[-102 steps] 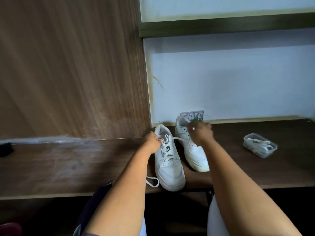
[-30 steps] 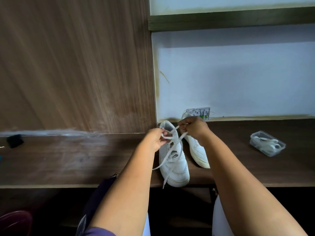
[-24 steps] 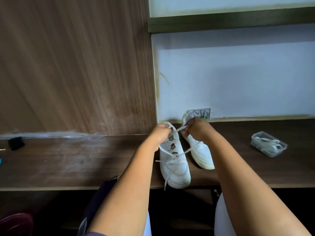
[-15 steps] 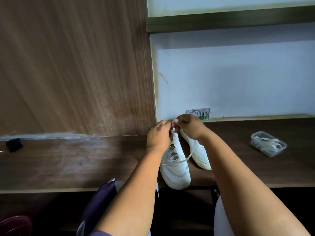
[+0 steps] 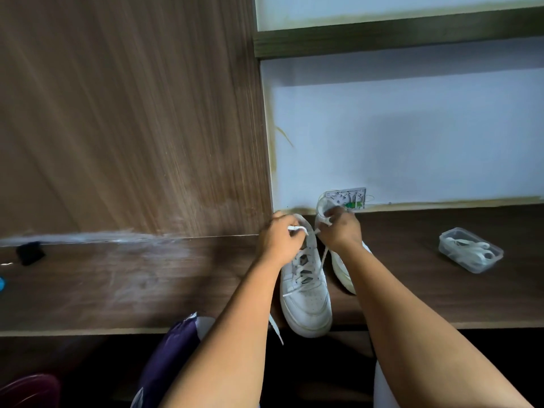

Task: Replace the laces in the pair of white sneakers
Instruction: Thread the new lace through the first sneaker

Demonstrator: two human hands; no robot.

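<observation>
The lace [image 5: 303,262] looks light, flat and limp, so it will likely sag and twist unless kept taut; the best hold is probably close to its stiffer tip, where it can be steered through an eyelet. The near sneaker [image 5: 306,293] is white, low-cut and a little scuffed, standing toe toward the person at the front edge of the brown surface [image 5: 147,284], its lace crossed up most of the tongue, with one loose end hanging over the edge. The left hand [image 5: 278,241] has its fingers curled, pinching a lace end at the collar; the right hand [image 5: 340,231] pinches the other strand just beside it. The second sneaker [image 5: 341,266] sits behind, touching the wall. A clear box [image 5: 471,250] holding more laces lies well apart to the right.
</observation>
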